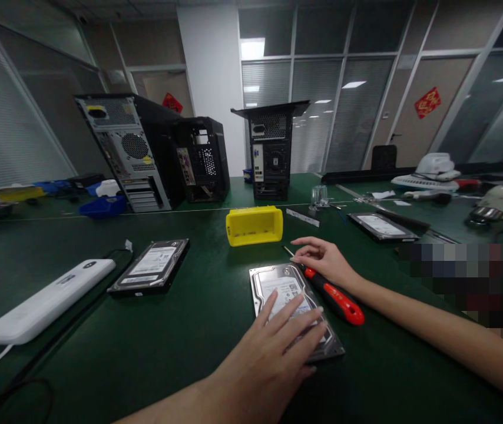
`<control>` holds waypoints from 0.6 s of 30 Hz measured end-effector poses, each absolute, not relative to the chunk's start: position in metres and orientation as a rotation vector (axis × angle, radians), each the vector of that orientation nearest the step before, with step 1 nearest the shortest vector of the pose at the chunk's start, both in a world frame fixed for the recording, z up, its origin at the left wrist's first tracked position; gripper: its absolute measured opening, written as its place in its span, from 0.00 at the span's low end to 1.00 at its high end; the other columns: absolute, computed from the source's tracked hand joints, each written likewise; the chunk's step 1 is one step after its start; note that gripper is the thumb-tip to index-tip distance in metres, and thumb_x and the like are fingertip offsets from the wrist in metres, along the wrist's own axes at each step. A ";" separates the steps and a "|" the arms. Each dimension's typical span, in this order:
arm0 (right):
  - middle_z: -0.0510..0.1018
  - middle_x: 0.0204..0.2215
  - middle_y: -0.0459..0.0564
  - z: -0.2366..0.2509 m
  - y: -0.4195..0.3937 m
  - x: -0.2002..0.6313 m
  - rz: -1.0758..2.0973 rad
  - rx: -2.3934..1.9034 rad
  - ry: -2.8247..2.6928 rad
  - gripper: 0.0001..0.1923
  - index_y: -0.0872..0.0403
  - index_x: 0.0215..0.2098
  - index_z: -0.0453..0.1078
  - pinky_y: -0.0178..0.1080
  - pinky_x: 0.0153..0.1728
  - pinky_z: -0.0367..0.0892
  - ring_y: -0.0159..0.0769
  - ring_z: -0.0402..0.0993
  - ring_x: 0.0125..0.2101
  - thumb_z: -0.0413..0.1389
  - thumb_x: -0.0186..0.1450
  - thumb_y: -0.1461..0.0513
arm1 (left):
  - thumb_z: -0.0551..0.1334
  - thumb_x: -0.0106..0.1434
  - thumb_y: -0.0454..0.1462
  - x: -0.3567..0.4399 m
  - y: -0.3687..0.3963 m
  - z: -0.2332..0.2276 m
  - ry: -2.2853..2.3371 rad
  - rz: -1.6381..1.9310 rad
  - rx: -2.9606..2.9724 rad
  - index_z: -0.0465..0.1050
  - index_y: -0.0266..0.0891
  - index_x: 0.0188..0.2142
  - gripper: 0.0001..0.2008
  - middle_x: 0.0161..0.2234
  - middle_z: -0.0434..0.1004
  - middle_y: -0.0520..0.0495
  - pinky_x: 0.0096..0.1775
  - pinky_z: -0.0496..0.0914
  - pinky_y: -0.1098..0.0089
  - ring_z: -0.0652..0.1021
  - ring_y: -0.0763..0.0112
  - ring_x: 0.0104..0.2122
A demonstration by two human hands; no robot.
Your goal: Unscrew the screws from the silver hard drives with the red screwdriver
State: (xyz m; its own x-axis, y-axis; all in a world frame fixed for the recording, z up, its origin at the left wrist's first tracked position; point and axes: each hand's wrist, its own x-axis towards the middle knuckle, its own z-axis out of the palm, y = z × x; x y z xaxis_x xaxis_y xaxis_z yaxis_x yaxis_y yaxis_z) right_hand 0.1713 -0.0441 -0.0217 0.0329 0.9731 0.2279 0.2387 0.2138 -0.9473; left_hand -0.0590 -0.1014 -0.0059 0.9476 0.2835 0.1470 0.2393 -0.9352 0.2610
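- While the drive [284, 294] lies flat near the bench's front edge, it is pressed down by the left hand [273, 347], whose fingers [298, 321] are spread open across its label; nothing is gripped.
- A red-handled screwdriver [333, 296] is lain just beside the drive's right edge, and its shaft end is touched by the right hand [324, 259]; the fingers are loosely curled over it, and whether the tool is actually pinched cannot be told.
- Slipping may be judged the main risk: with only a flat palm on smooth metal, the drive could be pushed across the mat if the tool is levered sideways.
- The screwdriver tip could also be skidded off a screw head and the label or the left fingers scratched, since they are kept close to it.
- A yellow bin [254, 225] is stood behind the drive toward the bench's middle; loose screws could be lost on the dark surface if it is missed.
- The bench [154, 341] is covered in dark green matting; a second drive [151, 267] and a white device [46, 303] are set toward the left edge, a third drive [381, 227] toward the right.
- Three open computer cases [132, 150] are stood along the far edge, in a dim office with glass partitions.
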 end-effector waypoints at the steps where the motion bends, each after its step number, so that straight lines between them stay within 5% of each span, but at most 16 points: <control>1: 0.79 0.30 0.48 -0.021 -0.044 0.171 0.882 -1.232 -1.434 0.21 0.57 0.44 0.68 0.40 0.39 0.71 0.34 0.77 0.33 0.62 0.53 0.59 | 0.55 0.64 0.32 -0.059 -0.102 -0.005 0.390 0.266 2.845 0.49 0.44 0.64 0.30 0.65 0.52 0.48 0.62 0.42 0.46 0.50 0.59 0.65; 18: 0.82 0.36 0.54 -0.019 -0.044 0.173 0.936 -1.251 -1.434 0.18 0.58 0.41 0.70 0.44 0.47 0.70 0.39 0.78 0.41 0.62 0.54 0.59 | 0.54 0.63 0.29 -0.057 -0.102 -0.002 0.436 0.332 2.853 0.51 0.44 0.63 0.29 0.64 0.55 0.48 0.63 0.46 0.50 0.55 0.61 0.64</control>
